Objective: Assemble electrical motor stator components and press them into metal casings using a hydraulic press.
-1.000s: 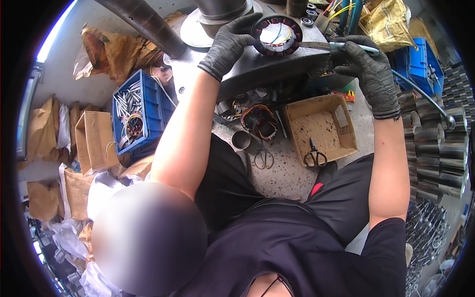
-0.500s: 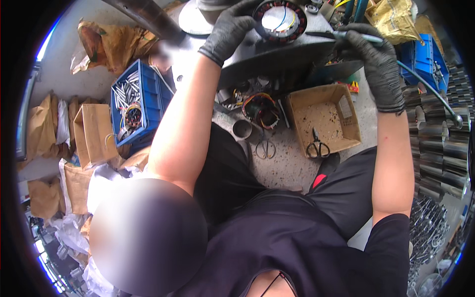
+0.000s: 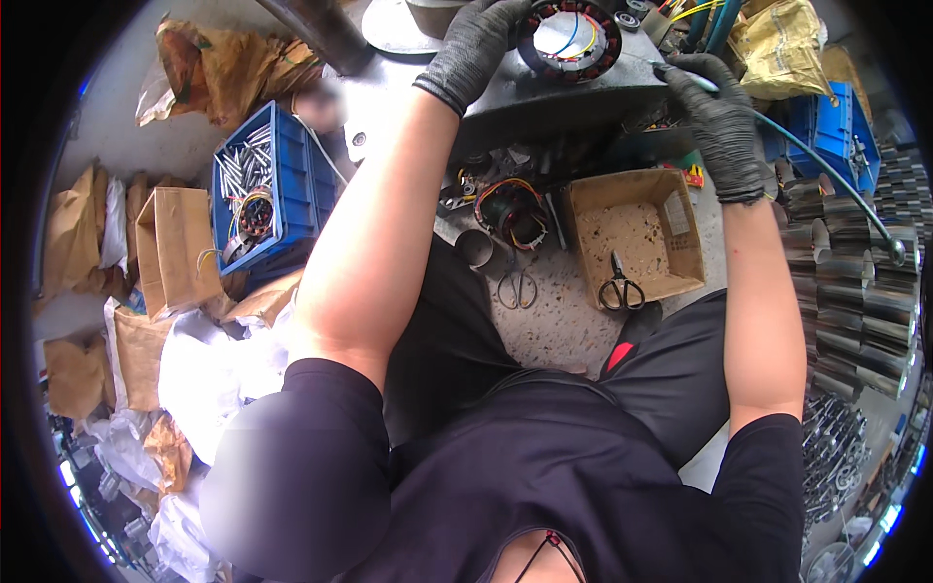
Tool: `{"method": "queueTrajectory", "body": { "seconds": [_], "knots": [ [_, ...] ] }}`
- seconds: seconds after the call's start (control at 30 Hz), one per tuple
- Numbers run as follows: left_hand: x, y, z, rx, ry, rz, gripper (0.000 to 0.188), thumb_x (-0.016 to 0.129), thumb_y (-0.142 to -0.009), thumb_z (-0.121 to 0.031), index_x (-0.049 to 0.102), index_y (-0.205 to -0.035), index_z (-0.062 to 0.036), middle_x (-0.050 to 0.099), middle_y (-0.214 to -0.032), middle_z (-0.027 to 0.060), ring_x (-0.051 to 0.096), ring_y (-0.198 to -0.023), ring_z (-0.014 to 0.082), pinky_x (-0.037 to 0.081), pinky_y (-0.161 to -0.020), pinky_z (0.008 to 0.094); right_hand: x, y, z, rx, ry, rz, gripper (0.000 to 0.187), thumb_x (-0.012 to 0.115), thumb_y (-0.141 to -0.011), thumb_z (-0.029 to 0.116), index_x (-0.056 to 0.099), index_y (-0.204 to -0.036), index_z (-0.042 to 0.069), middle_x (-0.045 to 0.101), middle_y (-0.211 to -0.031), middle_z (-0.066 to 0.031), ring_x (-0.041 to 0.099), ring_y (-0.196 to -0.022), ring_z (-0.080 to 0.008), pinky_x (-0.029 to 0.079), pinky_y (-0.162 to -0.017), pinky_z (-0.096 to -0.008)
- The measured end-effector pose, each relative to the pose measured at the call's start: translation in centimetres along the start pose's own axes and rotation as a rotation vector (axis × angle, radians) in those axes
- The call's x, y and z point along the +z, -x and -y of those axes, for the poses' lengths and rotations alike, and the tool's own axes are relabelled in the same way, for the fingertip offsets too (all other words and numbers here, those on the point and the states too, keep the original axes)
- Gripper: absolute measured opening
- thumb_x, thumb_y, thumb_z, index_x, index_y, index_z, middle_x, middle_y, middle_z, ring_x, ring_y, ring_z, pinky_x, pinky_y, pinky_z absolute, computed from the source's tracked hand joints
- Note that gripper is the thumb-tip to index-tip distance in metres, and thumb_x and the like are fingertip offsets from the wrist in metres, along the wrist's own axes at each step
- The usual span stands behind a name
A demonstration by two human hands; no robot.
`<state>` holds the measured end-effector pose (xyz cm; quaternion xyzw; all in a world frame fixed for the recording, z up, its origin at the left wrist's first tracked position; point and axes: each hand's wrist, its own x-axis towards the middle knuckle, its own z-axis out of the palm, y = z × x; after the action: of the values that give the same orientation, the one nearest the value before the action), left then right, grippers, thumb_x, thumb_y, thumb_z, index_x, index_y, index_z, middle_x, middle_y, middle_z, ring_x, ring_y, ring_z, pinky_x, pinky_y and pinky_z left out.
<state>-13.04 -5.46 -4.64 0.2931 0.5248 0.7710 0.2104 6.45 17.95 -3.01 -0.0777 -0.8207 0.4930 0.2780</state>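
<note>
At the top of the view a ring-shaped motor stator [image 3: 528, 49] with dark coils around its inside sits over the metal worktop. Blue and yellow wires cross its open middle. My left hand [image 3: 474, 56], in a black glove, grips the ring's left edge; its fingertips are partly hidden. To the ring's right, my gloved right hand [image 3: 717, 117] is closed around a pale pen-shaped tool [image 3: 698, 80]. The tool's thin tip points left at the stator, and a teal hose or cable [image 3: 826, 155] trails from my hand to the lower right.
Below the worktop [image 3: 389, 107] stand a cardboard box [image 3: 637, 228] with black-handled scissors [image 3: 620, 290] and another wound stator [image 3: 512, 212]. Blue bins [image 3: 292, 189] hold metal rods at left. Shiny metal tubes [image 3: 855, 282] are stacked at right. A dark post [image 3: 326, 34] rises at upper left.
The stator and my left hand have shifted slightly right in the view. My right hand has moved left and a little down with the tool, whose dark front part no longer shows.
</note>
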Motion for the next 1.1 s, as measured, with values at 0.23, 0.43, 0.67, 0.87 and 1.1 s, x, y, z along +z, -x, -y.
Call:
{"method": "queueTrajectory", "body": {
  "seconds": [0.23, 0.43, 0.67, 0.87, 1.1],
  "knots": [
    [3.4, 1.1, -0.8, 0.072, -0.671, -0.169, 0.055, 0.078, -0.079, -0.009, 0.058, -0.129, 0.0014, 0.071, -0.115, 0.0142, 0.067, -0.109, 0.0193, 0.054, -0.098, 0.0332, 2.3, -1.1, -4.1, -0.355, 0.165, -0.07, 0.02, 0.075, -0.083, 0.003, 0.074, -0.103, 0.004, 0.072, -0.104, -0.0142, 0.07, -0.098, -0.0297, 0.056, -0.089, -0.0392],
    [4.6, 2.1, -1.4, 0.231, -0.559, -0.2, 0.048, 0.068, -0.075, 0.0, 0.063, -0.123, 0.0034, 0.07, -0.112, 0.0104, 0.067, -0.101, 0.02, 0.053, -0.095, 0.0335, 3.4, -1.7, -5.6, -0.472, 0.41, 0.006, 0.027, 0.062, -0.081, 0.006, 0.068, -0.107, 0.003, 0.067, -0.105, -0.021, 0.064, -0.104, -0.0414, 0.053, -0.092, -0.0477],
    [4.5, 5.7, -4.8, 0.095, -0.396, -0.209, 0.04, 0.071, -0.081, -0.007, 0.062, -0.119, 0.002, 0.069, -0.105, 0.0082, 0.064, -0.095, 0.0181, 0.051, -0.09, 0.0315, 4.4, -1.4, -2.0, -0.47, 0.512, -0.106, 0.029, 0.072, -0.08, 0.02, 0.071, -0.106, 0.006, 0.069, -0.116, -0.0154, 0.064, -0.11, -0.0341, 0.05, -0.096, -0.0479],
    [9.0, 6.9, -5.7, 0.361, -0.479, -0.355, 0.039, 0.079, -0.085, -0.006, 0.062, -0.12, 0.0005, 0.067, -0.109, 0.0078, 0.063, -0.102, 0.0182, 0.048, -0.097, 0.0321, 5.6, 2.8, 1.4, 0.253, -0.438, -0.085, 0.074, 0.074, -0.093, 0.048, 0.049, -0.147, 0.004, 0.06, -0.139, -0.0213, 0.059, -0.128, -0.0331, 0.048, -0.106, -0.0404],
    [16.8, 10.1, -4.1, 0.506, -0.796, -0.217, 0.063, 0.084, -0.07, 0.005, 0.06, -0.128, -0.0046, 0.055, -0.114, 0.0072, 0.058, -0.106, 0.022, 0.049, -0.097, 0.0353, 4.2, 6.6, 5.3, 0.586, -1.241, 0.057, 0.085, 0.079, -0.086, 0.057, 0.031, -0.153, 0.034, 0.039, -0.151, -0.0074, 0.046, -0.133, -0.0304, 0.052, -0.092, -0.0574]
  ]
}}
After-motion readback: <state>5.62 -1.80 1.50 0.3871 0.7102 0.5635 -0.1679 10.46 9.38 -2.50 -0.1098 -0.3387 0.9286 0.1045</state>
